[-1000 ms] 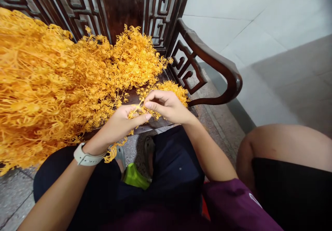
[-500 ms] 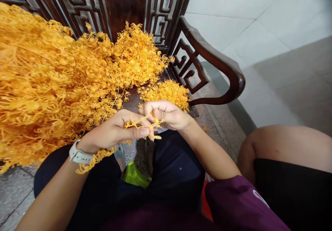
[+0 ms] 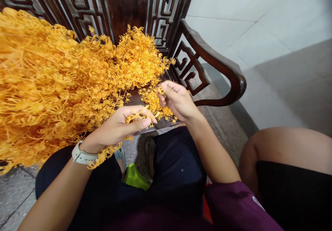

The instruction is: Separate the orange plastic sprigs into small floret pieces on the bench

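two hands pick small orange sprigs above a dark wooden bench

a big heap of dried orange sprays (image 3: 52, 82) lies on the seat of the bench (image 3: 135, 100), to the left and far from the hands. the left hand (image 3: 116, 127), with a pale watch (image 3: 81, 156) on the wrist, is half closed and grips a small sprig (image 3: 138, 116) between thumb and fingers, and a loose strand (image 3: 103, 156) hangs across the wrist. the right hand (image 3: 177, 101) is raised, its fingertips (image 3: 166, 87) pinched on a tiny orange piece (image 3: 161, 91) just over the heap's right edge. under the hands are dark trousers (image 3: 178, 161) and a green slipper (image 3: 135, 177). on the right are a bare leg (image 3: 280, 151), the curved armrest (image 3: 228, 64), speckled stone floor (image 3: 220, 130) and pale tiles (image 3: 246, 26).
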